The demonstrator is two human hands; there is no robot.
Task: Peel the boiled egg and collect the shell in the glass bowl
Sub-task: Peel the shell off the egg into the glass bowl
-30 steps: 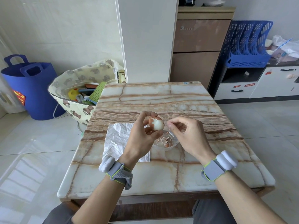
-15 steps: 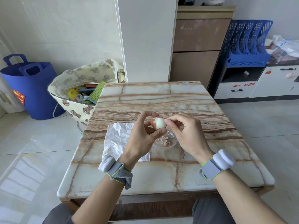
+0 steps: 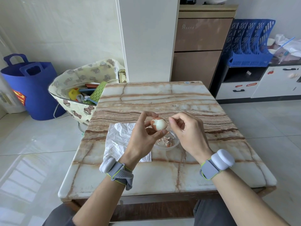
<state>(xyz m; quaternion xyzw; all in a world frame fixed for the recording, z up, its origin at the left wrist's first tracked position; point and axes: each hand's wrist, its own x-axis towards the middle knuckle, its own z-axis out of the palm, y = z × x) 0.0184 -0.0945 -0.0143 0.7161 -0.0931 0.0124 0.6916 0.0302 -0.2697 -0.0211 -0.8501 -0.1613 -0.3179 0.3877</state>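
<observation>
Egg (image 3: 158,123), half peeled, sits pinched in my left hand (image 3: 143,137) above the glass bowl (image 3: 167,141) on the tabletop (image 3: 162,98), so I bring my right hand (image 3: 187,132), fingertips pressed together, onto the brown shell edge and lift flakes straight down into it.

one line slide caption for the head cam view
Left hand holds a half-peeled egg above the glass bowl of shells; right hand beside it.

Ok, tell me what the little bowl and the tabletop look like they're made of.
The bowl looks like clear glass, possibly plastic: the shell pieces and the table show through its wall. The tabletop looks like polished marble or a marble-look slab: cream with brown banded veins, slightly glossy.
</observation>
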